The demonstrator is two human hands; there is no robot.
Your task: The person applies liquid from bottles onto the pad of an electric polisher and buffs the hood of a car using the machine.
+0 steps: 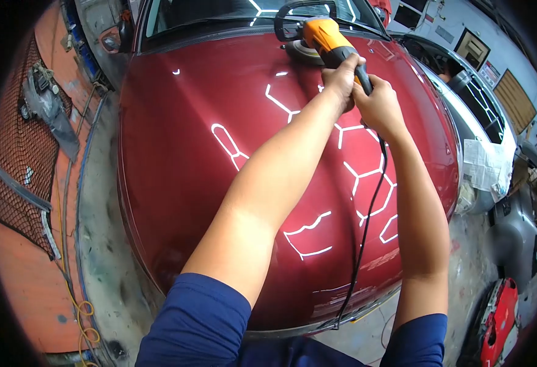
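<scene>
An orange and black car polisher [328, 38] rests with its round pad [305, 52] on the far part of a glossy dark red car hood [189, 171], near the windshield. My left hand [340, 78] is wrapped round the polisher's black body behind the orange head. Just behind it, my right hand [378, 105] grips the rear handle. The black loop handle at the front of the tool has no hand on it. From the rear end a black power cord [372, 202] runs down across the hood to its front edge. Bright hexagonal light reflections cover the paint.
A silver-white car [464, 110] with paper [487, 162] on its front stands at the right. Red and dark car parts [500, 324] lie at the lower right. Along the left are an orange wall [18, 269], black netting [21, 177] and a yellow hose [84, 318].
</scene>
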